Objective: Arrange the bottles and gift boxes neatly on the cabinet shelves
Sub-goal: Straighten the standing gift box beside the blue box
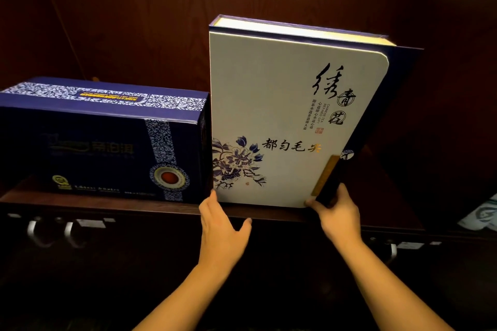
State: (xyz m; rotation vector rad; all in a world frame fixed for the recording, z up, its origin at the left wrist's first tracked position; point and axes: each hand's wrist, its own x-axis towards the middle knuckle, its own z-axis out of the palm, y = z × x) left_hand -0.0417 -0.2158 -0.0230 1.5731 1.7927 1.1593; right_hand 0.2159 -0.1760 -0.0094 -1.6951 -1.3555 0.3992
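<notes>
Glossy white tea box, right hand fingers gripping corner, left hand fingers straight

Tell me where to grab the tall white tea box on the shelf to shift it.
Probably best by its two lower corners from the front. The white tea box stands upright on the shelf, its left edge close against the dark blue box; the left hand and right hand are already there.
</notes>
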